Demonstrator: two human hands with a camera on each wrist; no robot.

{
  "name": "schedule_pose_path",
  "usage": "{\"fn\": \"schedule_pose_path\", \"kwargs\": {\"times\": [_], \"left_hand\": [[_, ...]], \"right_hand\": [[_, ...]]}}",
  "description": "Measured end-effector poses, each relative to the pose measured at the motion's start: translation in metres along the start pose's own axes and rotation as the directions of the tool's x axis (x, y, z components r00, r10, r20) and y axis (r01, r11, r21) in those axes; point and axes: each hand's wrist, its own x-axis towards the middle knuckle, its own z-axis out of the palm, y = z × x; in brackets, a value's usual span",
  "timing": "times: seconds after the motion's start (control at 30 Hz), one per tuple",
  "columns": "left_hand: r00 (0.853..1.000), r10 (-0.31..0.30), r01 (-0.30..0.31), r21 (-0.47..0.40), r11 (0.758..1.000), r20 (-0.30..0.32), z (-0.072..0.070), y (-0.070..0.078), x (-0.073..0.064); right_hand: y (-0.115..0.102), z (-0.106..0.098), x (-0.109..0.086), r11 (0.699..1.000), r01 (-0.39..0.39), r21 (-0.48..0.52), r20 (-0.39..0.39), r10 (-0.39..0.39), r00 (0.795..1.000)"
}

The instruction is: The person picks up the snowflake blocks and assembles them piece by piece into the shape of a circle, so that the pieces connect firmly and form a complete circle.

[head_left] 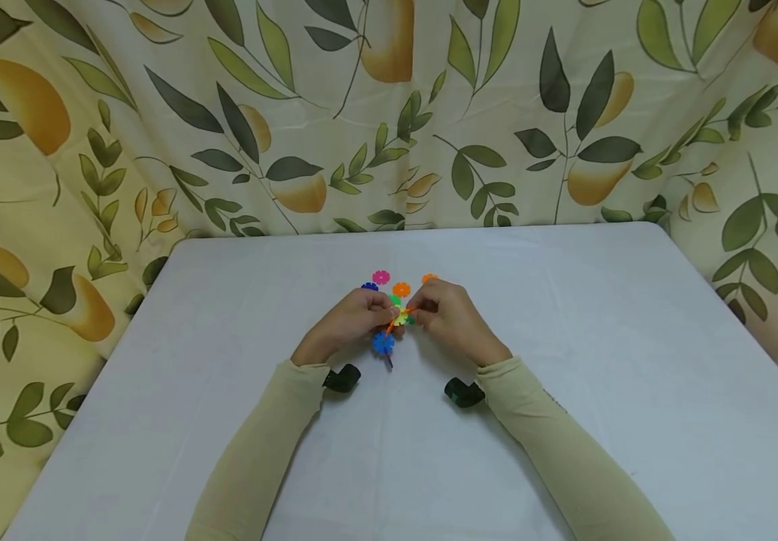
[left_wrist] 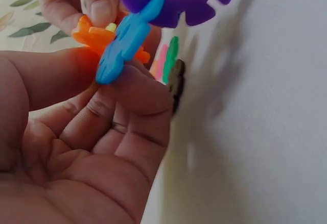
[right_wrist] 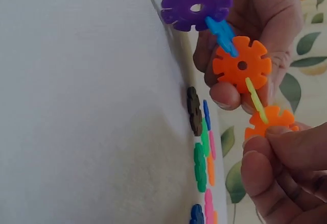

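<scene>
Between the two hands hangs a chain of notched, flower-shaped interlocking plastic discs. It runs from a purple disc (right_wrist: 179, 8) through a light blue disc (right_wrist: 219, 34), an orange disc (right_wrist: 237, 76) and a yellow disc (right_wrist: 255, 101) to an end orange disc (right_wrist: 260, 124). My left hand (head_left: 348, 324) pinches the chain near the first orange disc and the light blue disc (left_wrist: 120, 50). Thumb and fingers of my right hand (head_left: 456, 317) pinch the end orange disc. The purple disc (left_wrist: 196, 4) hangs free. Fingers partly hide the joints in the head view.
Loose discs lie on the white table (head_left: 227, 300) just beyond the hands, including a pink disc (head_left: 381, 277), a dark blue disc (head_left: 369, 286) and an orange disc (head_left: 401, 289). A black disc (right_wrist: 193, 110) and a green disc (right_wrist: 200, 168) are among them. A leaf-print curtain (head_left: 362, 150) hangs behind.
</scene>
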Motion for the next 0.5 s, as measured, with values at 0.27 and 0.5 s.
{"fn": "schedule_pose_path", "kwargs": {"times": [0.27, 0.5], "left_hand": [[0.998, -0.036, 0.036, 0.004, 0.999, -0.053, -0.006, 0.008, -0.005], [0.993, -0.072, 0.074, 0.023, 0.997, -0.097, -0.011, 0.007, -0.006]], "right_hand": [[-0.003, -0.005, 0.002, 0.998, -0.061, -0.012, -0.015, 0.061, 0.998], [-0.002, -0.015, 0.002, 0.981, -0.179, -0.076, -0.003, 0.179, 0.984]]}}
